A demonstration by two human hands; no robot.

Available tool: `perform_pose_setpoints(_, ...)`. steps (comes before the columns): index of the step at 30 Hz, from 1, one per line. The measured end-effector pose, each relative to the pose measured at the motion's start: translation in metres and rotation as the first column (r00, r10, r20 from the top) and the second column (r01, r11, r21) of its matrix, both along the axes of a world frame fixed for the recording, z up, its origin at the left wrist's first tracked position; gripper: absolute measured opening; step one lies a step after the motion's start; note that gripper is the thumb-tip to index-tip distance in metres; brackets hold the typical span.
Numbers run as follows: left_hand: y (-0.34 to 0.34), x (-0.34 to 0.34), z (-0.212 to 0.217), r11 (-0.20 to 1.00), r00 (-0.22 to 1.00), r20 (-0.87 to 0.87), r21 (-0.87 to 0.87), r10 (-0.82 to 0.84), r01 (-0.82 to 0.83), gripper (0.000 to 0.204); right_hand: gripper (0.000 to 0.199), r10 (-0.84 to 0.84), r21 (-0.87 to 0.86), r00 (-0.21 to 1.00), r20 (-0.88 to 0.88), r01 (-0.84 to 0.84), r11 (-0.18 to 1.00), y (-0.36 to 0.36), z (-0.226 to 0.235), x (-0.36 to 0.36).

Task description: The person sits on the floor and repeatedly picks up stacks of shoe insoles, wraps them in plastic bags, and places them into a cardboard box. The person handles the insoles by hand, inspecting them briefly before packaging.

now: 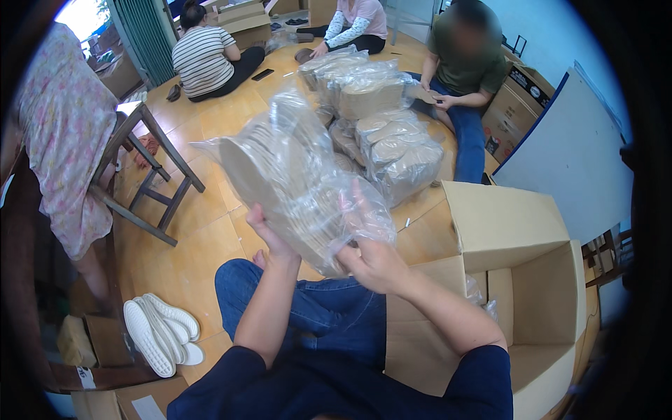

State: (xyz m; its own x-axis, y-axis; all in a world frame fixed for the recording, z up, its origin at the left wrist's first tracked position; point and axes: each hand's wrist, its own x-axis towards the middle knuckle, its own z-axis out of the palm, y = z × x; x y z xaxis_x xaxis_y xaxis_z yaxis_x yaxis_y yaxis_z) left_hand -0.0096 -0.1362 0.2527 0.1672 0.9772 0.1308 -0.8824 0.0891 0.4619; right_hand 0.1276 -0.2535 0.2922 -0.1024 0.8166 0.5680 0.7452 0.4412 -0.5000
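Observation:
A clear plastic bag packed with a stack of beige shoe insoles is held up in front of me, tilted, above my crossed legs. My left hand grips its lower left side, thumb up along the edge, the other fingers hidden behind the stack. Around the lower right end, my right hand is closed on the crinkled plastic, some fingers showing through the film. Beyond the bag, several similar bags of insoles are piled on the floor.
An open cardboard box stands at my right with plastic inside. White shoe soles lie at my left, near a wooden stool. A co-worker handles an insole at the far right; other people sit farther back. A whiteboard leans at right.

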Motion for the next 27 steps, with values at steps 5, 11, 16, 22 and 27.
perform_pose_setpoints(5,-0.016,0.009,-0.003,0.993,0.992,-0.045,0.016,-0.114,0.115,0.079,0.068,0.079,-0.043,0.987,0.14,-0.073,0.996,0.011,-0.001,0.031)
perform_pose_setpoints(11,-0.031,0.017,-0.007,0.98,0.973,-0.124,0.024,-0.194,0.199,0.079,0.114,-0.025,-0.267,0.99,-0.138,-0.013,0.964,0.004,0.013,0.019)
perform_pose_setpoints(16,-0.055,0.028,-0.009,0.952,0.942,-0.171,0.05,-0.29,0.302,0.077,0.127,-0.126,-0.371,0.967,-0.223,0.035,0.928,0.004,0.01,0.014)
perform_pose_setpoints(22,-0.02,0.02,0.01,0.974,0.955,-0.201,0.012,-0.219,0.226,0.07,0.125,-0.088,-0.397,0.976,-0.201,0.001,0.918,0.009,0.002,0.017)
perform_pose_setpoints(27,-0.047,0.033,0.016,0.985,0.971,-0.168,-0.069,-0.169,0.159,0.073,0.112,-0.107,-0.428,0.95,-0.294,-0.03,0.903,0.007,0.008,0.012)
